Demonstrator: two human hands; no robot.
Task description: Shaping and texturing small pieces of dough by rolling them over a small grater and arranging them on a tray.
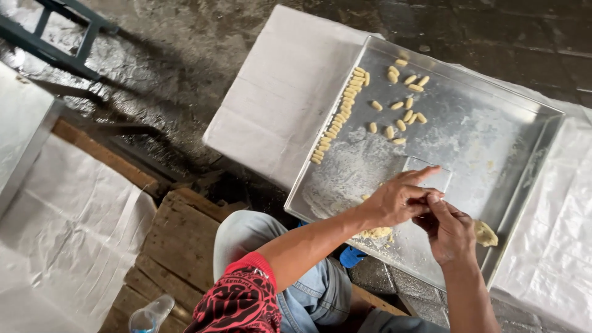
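A large square metal tray (487, 132) rests tilted in front of me, dusted with flour. A neat row of small rolled dough pieces (340, 115) lines its left wall, and several loose dough pieces (402, 115) lie scattered near its far corner. My left hand (398, 198) and my right hand (449, 229) meet over the tray's near side, fingertips pinching a small bit of dough between them. A lump of yellow dough (486, 234) sits by my right hand, and another dough lump (377, 232) lies under my left wrist.
A white covered box (280, 92) supports the tray on the left. White plastic sheeting (68, 228) covers the floor at left and right. Wooden planks (179, 240) lie beneath my knee, a plastic bottle (150, 314) stands at the bottom, and a dark metal frame (55, 37) crosses the wet floor.
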